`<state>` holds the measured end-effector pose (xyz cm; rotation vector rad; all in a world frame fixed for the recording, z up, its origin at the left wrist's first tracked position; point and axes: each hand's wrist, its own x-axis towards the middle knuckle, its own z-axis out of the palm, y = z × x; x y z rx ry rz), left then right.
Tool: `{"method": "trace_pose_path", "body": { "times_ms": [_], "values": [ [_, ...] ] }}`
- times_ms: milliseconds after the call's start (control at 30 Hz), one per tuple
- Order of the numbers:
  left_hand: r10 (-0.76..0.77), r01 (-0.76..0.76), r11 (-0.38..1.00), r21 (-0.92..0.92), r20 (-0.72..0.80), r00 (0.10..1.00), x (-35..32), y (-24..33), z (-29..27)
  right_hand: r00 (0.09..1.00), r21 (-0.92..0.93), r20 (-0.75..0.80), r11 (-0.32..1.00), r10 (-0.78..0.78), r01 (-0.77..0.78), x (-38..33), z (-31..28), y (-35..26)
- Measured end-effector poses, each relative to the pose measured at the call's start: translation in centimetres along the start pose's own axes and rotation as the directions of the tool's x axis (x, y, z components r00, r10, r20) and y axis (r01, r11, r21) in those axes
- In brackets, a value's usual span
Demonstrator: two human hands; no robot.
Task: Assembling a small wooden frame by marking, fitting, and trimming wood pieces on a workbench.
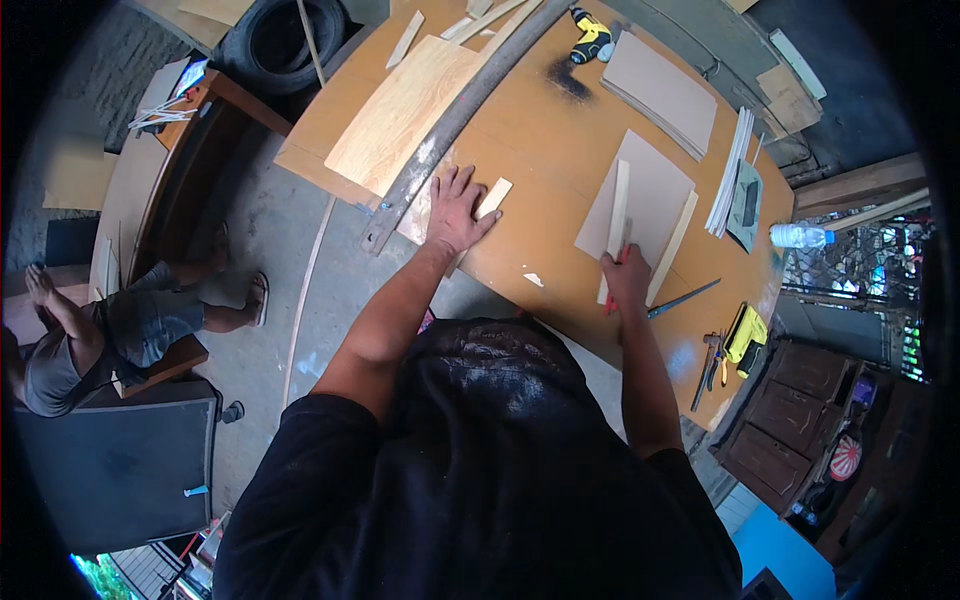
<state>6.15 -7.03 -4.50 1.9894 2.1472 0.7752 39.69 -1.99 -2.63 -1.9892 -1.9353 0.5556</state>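
Note:
My left hand [457,212] lies with its fingers spread at the near edge of the table, pressing on a short pale wood strip [494,198] that passes under it. Beside its fingers runs a long grey metal bar [445,135]. My right hand [627,275] is closed around a red-handled tool [625,254], whose working end I cannot make out. That hand is over the lower part of a wood strip [620,205] lying on a thin beige board [655,180]. A second wood strip [675,245] lies just to its right.
On the brown table [545,225] sit a wood-grain board [400,115], a yellow-black drill [590,38], stacked boards [660,90], white strips [730,170], a file [685,298], pliers [715,365] and a yellow tool [745,340]. A water bottle [800,236] lies far right. Another person [100,335] sits at left.

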Motion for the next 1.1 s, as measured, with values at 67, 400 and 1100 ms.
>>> {"method": "trace_pose_path", "body": {
  "times_ms": [67, 400, 1100],
  "values": [
    [-0.03, 0.03, 1.0, 0.0, 0.034, 0.999, 0.4, 0.3, -0.6, 1.0, 0.031, 0.029, 1.0, 0.007, -0.008, 0.3, -0.6, 0.3],
    [-0.437, 0.146, 0.115, -0.983, 0.082, 0.896, 3.8, 8.7, -17.4, 0.999, 0.165, 0.033, 0.986, 0.028, -0.033, 1.2, 0.5, 2.3],
    [-0.615, -0.327, 0.063, -0.943, -0.294, 0.731, -1.7, 4.7, -30.4, 0.954, 0.262, 0.28, 0.947, 0.112, -0.188, 5.5, 0.8, 4.7]
  ]
}}
